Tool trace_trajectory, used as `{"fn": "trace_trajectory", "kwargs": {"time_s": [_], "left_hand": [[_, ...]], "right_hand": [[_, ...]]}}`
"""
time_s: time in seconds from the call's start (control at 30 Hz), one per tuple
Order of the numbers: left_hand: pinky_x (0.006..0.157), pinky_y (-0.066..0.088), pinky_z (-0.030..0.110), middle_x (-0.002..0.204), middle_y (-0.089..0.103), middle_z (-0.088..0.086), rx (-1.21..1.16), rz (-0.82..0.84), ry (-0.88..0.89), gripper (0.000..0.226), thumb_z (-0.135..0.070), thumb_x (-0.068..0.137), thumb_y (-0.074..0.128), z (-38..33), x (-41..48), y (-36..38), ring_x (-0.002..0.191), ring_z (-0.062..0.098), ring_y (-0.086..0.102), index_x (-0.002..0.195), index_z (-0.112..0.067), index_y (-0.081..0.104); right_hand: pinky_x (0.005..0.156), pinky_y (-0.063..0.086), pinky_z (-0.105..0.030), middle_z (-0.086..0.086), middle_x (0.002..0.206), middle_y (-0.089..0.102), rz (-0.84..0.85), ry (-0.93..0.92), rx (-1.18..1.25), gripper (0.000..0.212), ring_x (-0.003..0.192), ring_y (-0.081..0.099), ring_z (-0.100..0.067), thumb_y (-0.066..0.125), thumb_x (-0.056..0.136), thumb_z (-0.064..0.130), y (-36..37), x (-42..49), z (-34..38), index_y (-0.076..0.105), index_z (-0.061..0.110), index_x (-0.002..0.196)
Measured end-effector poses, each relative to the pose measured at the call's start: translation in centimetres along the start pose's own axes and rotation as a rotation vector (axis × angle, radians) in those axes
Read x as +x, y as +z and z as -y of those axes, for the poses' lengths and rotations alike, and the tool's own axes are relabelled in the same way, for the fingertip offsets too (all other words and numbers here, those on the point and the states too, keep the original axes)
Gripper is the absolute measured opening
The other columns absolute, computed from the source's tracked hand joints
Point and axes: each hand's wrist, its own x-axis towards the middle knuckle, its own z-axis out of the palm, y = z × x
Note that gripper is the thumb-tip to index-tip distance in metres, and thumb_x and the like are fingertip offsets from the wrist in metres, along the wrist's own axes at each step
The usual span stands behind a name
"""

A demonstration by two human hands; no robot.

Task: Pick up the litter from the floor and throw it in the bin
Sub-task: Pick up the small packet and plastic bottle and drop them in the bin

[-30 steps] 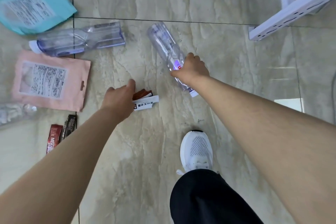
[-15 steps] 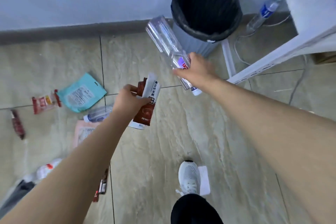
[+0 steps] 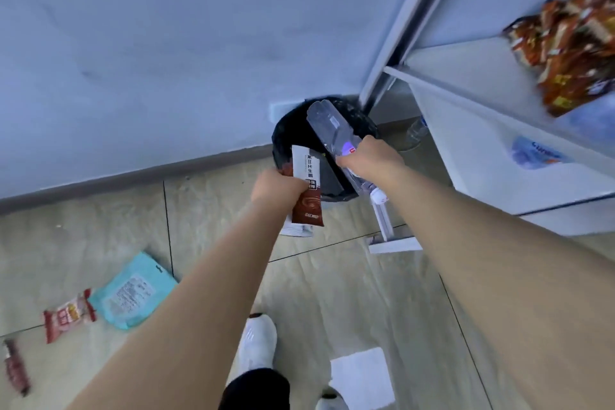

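Observation:
The bin [image 3: 290,130], lined with a black bag, stands on the floor against the wall. My right hand [image 3: 369,158] grips a clear plastic bottle [image 3: 327,128] near its neck, and the bottle's base reaches over the bin's opening. My left hand [image 3: 278,186] holds brown-and-white sachets [image 3: 307,190] upright at the bin's near rim. On the floor at the lower left lie a teal pouch [image 3: 131,293], a red-and-white wrapper [image 3: 68,314] and a dark red stick packet [image 3: 15,368].
A white shelf unit [image 3: 492,150] stands close on the right, with snack packs [image 3: 572,43] on it and its foot [image 3: 392,245] beside the bin. Another bottle [image 3: 416,131] lies behind the bin. A white sheet [image 3: 362,376] lies by my shoes.
Both hands have carried the bottle and the sachets forward until they hang over the bin. The view has swung up toward the wall and the shelf.

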Motion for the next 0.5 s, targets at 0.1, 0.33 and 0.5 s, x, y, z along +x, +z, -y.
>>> {"fn": "trace_trajectory", "kwargs": {"time_s": [0.1,0.33,0.5], "left_hand": [[0.079,0.052,0.034,0.089,0.065,0.009,0.089,-0.019,-0.001,0.003,-0.008,0.084,0.060,-2.4,4.1,1.6,0.083,0.027,0.061,0.085,-0.008,0.057],[0.077,0.048,0.035,0.123,0.059,0.016,0.274,0.047,-0.040,0.054,-0.029,0.080,0.062,-4.4,11.6,2.7,0.111,0.033,0.059,0.125,-0.002,0.051],[0.094,0.045,0.039,0.139,0.048,0.019,0.532,-0.025,0.044,0.065,-0.030,0.082,0.059,-2.1,10.4,-1.0,0.123,0.037,0.051,0.137,-0.001,0.040]], "right_hand": [[0.076,0.042,-0.032,-0.011,0.126,0.058,0.001,0.048,-0.101,0.058,0.114,0.057,-0.032,0.061,0.080,0.044,-1.0,3.4,0.2,0.051,0.010,0.126],[0.085,0.042,-0.037,-0.015,0.130,0.055,0.015,0.033,-0.226,0.057,0.121,0.048,-0.034,0.053,0.083,0.050,-1.2,8.7,0.8,0.054,0.008,0.121],[0.106,0.033,-0.046,-0.017,0.147,0.037,0.093,-0.029,-0.262,0.069,0.138,0.028,-0.037,0.047,0.090,0.053,-0.9,6.5,2.3,0.037,0.006,0.139]]}}
